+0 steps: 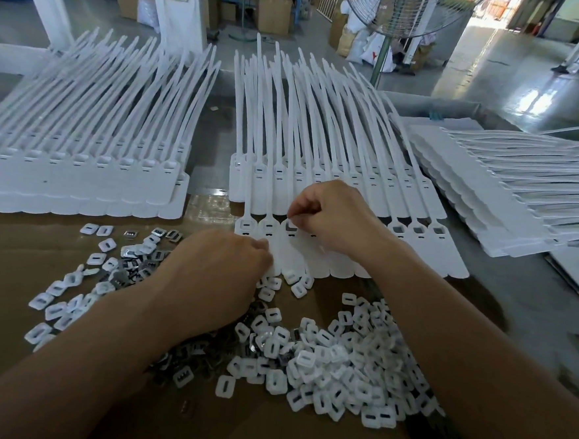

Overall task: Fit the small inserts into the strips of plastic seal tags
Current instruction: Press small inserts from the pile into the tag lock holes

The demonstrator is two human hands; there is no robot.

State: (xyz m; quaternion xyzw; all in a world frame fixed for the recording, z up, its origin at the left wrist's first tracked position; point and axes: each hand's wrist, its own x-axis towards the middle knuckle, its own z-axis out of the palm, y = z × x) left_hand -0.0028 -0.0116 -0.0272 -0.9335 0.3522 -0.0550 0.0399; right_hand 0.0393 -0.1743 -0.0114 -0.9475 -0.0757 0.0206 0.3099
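A strip of white plastic seal tags (426,253) lies in front of me on the brown cardboard, its long tails pointing away. My right hand (336,215) pinches a small metal insert over the third tag's socket from the left. My left hand (212,275) rests with curled fingers on the strip's lower left edge; what its fingers hold is hidden. Two sockets at the left look filled, and three at the right end (417,231) show square openings. A heap of white caps (350,360) and darker metal inserts (130,270) lies near me.
Stacks of tag strips lie at the left (78,177), behind the working strip (318,180) and at the right (488,199). Beyond the table stand a floor fan (398,14), cardboard boxes (275,12) and sacks.
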